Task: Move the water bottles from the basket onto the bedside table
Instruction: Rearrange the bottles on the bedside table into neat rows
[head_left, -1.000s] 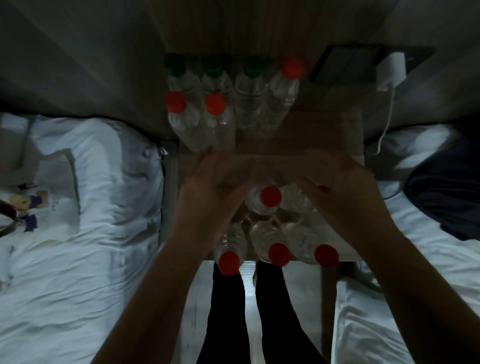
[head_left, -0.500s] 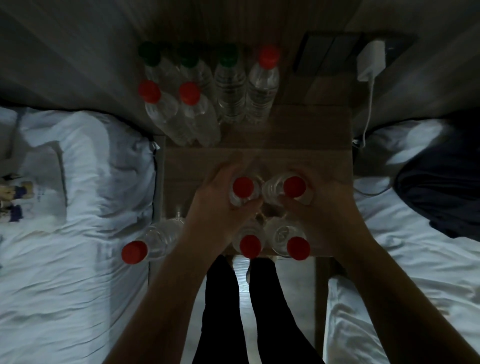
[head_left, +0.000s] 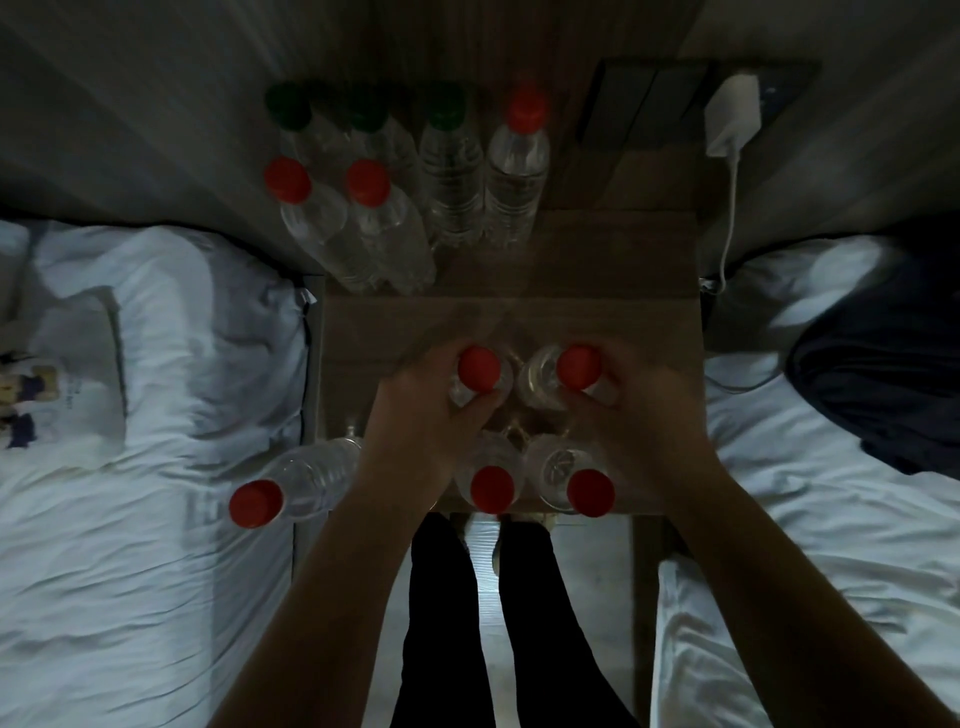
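Note:
Several clear water bottles with red or green caps stand in two rows at the back of the wooden bedside table. My left hand grips a red-capped bottle near the table's front. My right hand grips another red-capped bottle beside it. Two more red-capped bottles sit just in front, between my hands. One bottle leans out to the left over the bed edge. The basket itself is too dark to make out.
White beds flank the table: one on the left, one on the right with a dark garment. A white charger hangs from the wall socket with its cable trailing down. My legs stand below.
The view shifted and my hands moved from reaching over the bottles to closing around two red-capped ones. One bottle now leans out to the left.

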